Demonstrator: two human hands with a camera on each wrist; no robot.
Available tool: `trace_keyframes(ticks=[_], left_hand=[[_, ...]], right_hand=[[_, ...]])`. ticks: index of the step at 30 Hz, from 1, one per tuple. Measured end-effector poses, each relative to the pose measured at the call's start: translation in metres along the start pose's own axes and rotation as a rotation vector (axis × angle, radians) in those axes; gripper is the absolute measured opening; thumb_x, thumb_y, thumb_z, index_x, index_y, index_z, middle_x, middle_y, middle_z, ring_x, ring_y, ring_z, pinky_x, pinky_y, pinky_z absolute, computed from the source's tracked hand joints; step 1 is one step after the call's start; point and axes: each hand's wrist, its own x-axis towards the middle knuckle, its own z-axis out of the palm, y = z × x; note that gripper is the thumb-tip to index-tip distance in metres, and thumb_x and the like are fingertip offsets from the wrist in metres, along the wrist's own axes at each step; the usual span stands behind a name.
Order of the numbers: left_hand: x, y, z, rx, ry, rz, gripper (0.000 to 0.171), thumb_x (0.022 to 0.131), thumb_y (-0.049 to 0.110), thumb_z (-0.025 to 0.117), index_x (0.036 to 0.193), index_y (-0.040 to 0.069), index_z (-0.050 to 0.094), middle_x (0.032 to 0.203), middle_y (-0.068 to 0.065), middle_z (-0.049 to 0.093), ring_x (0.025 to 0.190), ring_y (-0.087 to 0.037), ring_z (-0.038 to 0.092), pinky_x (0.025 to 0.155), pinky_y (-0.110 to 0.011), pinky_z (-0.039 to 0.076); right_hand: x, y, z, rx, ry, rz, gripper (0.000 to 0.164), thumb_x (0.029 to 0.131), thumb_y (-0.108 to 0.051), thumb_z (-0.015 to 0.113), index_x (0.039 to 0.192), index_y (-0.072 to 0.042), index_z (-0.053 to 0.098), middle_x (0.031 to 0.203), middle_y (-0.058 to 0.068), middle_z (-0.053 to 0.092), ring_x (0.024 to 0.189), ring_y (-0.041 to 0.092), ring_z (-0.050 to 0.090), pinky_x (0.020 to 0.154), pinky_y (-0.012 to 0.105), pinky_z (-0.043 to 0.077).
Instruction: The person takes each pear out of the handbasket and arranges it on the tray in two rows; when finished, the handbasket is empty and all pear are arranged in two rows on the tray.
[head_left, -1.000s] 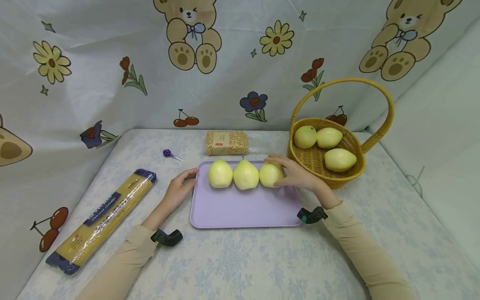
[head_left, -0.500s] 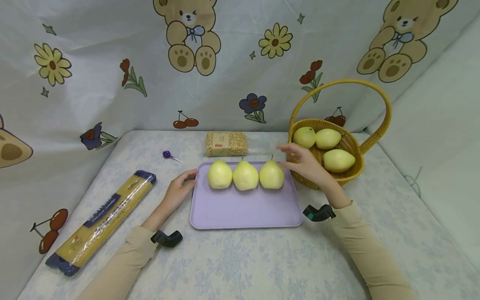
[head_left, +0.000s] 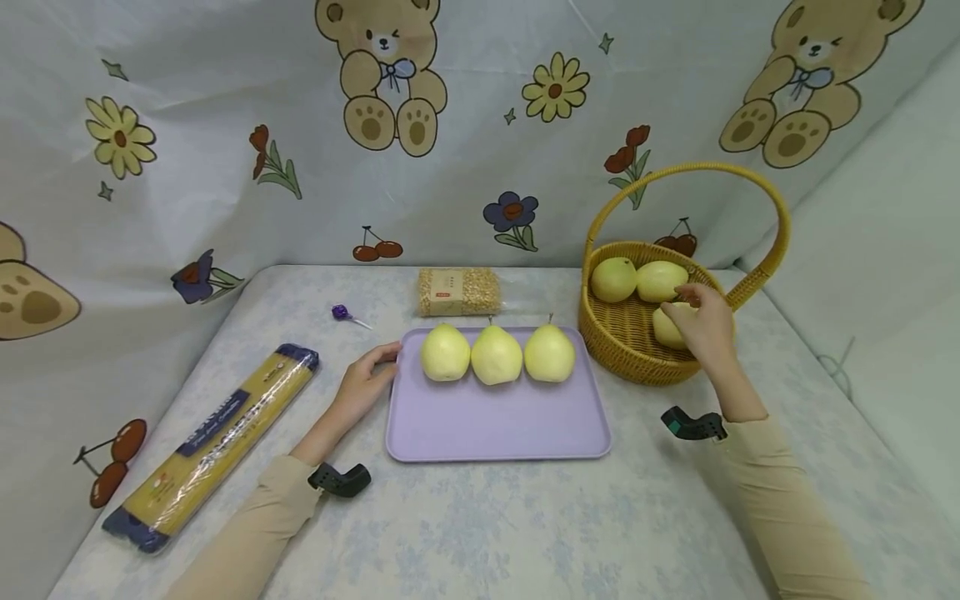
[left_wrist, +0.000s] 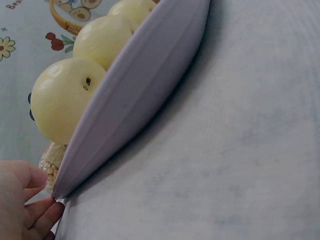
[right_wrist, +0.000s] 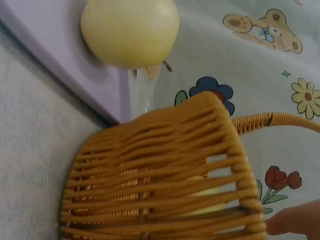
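Observation:
On a lilac tray [head_left: 498, 433] three pale yellow pears stand side by side: a left pear [head_left: 446, 353], a middle pear [head_left: 497, 356] and a right pear [head_left: 550, 354]. My left hand [head_left: 365, 386] rests its fingertips against the tray's left edge; the left wrist view shows its fingers [left_wrist: 42, 215] at the tray's corner. Inside a yellow wicker basket [head_left: 633, 367], my right hand [head_left: 708, 325] reaches over the front pear [head_left: 666, 327] and partly covers it. Whether its fingers grip that pear is hidden. In the right wrist view the basket's wall blocks most of the hand.
Two more pears [head_left: 660, 281] lie at the back of the basket, under its tall arched handle [head_left: 783, 225]. Behind the tray is a bag of yellow grains [head_left: 459, 292]. A purple lollipop [head_left: 341, 312] and a long yellow packet [head_left: 217, 446] lie to the left.
My right hand has left the right pear on the tray and moved right, into the basket over the front pear. My left hand has stayed at the tray's edge.

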Motion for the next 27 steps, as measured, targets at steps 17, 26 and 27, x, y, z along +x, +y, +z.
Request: trace_keyframes(ticks=[17,26,27], left_hand=[[-0.01,0.027,-0.005,-0.03,-0.015,-0.012,0.04,0.096,0.008,0.053,0.133,-0.004,0.05,0.13,-0.025,0.056,0.124,-0.038,0.051,0.109,-0.052,0.037],[-0.001,0.002,0.0,-0.026,0.009,0.002,0.039,0.096,0.014,0.055,0.133,0.003,0.053,0.131,-0.018,0.058,0.124,-0.032,0.052,0.11,-0.048,0.039],[-0.003,0.007,-0.002,-0.029,0.008,0.002,0.039,0.095,0.012,0.055,0.133,0.001,0.053,0.131,-0.02,0.058,0.124,-0.033,0.052,0.109,-0.049,0.039]], right_hand=[[0.013,0.02,0.01,-0.216,-0.211,0.061,0.076,0.085,-0.025,0.069,0.134,0.02,0.033,0.13,0.047,0.025,0.109,0.061,0.037,0.088,0.068,0.038],[0.017,0.023,0.009,-0.139,-0.283,0.018,0.074,0.08,-0.013,0.072,0.134,0.016,0.031,0.129,0.045,0.034,0.118,0.058,0.032,0.093,0.068,0.037],[0.016,0.023,0.01,-0.132,-0.277,0.014,0.075,0.08,-0.013,0.072,0.135,0.016,0.031,0.128,0.044,0.037,0.118,0.058,0.033,0.093,0.067,0.037]])
